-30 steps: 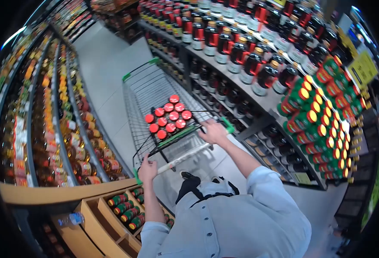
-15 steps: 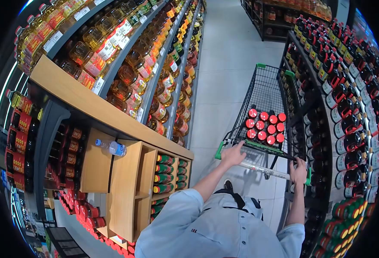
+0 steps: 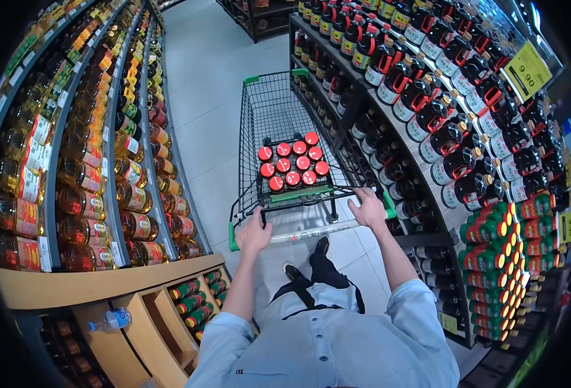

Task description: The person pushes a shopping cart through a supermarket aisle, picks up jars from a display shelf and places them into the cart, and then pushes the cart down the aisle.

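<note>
A wire shopping cart point(image 3: 269, 107) with green corners stands in front of me. Several red-lidded jars point(image 3: 292, 178) are grouped in its near end. My left hand point(image 3: 254, 237) is wrapped round the left end of the cart's handle point(image 3: 311, 232), and my right hand point(image 3: 368, 209) rests on its right end with the fingers bent over the bar. The middle of the handle lies bare between the two hands.
Shelves of oil bottles point(image 3: 136, 226) line the left side. Dark bottles with red handles point(image 3: 428, 136) fill the right shelf, beside stacked green jars point(image 3: 486, 258). A plastic bottle point(image 3: 110, 319) lies on the wooden ledge at lower left.
The view swung towards the left shelves and back right. Both hands stayed on the handle, and the red-lidded jars stayed in the cart.
</note>
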`<state>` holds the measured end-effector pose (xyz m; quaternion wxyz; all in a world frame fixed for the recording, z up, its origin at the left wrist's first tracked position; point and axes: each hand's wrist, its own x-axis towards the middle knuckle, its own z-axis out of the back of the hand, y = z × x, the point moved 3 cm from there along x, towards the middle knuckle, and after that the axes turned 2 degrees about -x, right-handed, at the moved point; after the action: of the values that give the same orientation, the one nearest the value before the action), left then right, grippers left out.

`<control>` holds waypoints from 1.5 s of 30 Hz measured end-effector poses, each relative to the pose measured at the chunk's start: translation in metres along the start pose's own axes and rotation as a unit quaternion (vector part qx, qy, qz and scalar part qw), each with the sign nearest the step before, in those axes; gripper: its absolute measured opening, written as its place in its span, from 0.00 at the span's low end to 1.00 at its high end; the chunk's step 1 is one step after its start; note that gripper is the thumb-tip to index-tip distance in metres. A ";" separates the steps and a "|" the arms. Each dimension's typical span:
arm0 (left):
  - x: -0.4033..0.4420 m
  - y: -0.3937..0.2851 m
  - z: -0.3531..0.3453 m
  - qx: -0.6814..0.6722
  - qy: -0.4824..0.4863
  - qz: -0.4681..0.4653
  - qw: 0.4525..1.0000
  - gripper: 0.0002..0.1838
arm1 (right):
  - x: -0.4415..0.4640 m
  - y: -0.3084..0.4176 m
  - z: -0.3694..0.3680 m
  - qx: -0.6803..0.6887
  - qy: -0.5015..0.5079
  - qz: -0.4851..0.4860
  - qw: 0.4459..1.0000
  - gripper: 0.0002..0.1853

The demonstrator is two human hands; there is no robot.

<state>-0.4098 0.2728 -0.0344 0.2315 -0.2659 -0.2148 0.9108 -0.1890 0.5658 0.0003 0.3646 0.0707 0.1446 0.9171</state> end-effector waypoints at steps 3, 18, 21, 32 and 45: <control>0.013 0.002 -0.005 -0.009 -0.007 0.003 1.000 0.36 | 0.011 0.002 0.003 0.001 0.009 0.003 1.000 0.25; 0.067 -0.034 0.010 0.019 -0.002 0.037 0.999 0.34 | 0.087 -0.009 0.005 0.031 0.042 0.008 0.999 0.26; 0.083 -0.036 0.012 0.013 -0.003 0.042 0.999 0.35 | 0.104 -0.010 0.000 0.036 0.028 0.023 0.999 0.25; 0.125 -0.043 0.028 0.011 -0.029 0.076 0.997 0.37 | 0.155 -0.003 -0.006 0.045 0.057 0.025 0.997 0.24; 0.178 -0.050 0.061 -0.007 -0.062 0.064 0.996 0.36 | 0.209 0.022 -0.018 0.067 0.031 0.023 0.997 0.26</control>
<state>-0.5640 0.3919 -0.0301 0.1573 -0.2239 -0.2174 0.9369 -0.3595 0.6908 -0.0046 0.3329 0.0702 0.2151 0.9154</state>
